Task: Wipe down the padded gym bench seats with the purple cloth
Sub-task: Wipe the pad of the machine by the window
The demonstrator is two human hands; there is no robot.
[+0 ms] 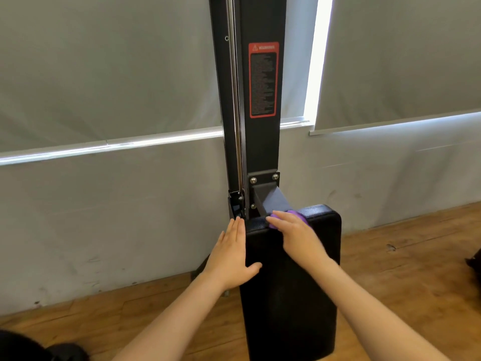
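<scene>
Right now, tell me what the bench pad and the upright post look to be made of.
Bench pad: black, likely vinyl or leatherette over padding; faint grain and sheen at its top edge. Upright post: probably matte black painted metal; flat rigid faces, bolted bracket.

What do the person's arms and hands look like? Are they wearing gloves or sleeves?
No gloves and no sleeves show. The left hand and right hand are both bare, and both forearms are bare as far as the picture's bottom edge. No watch, ring or bracelet shows on either wrist or hand. Anything worn higher up the arms is out of view.
</scene>
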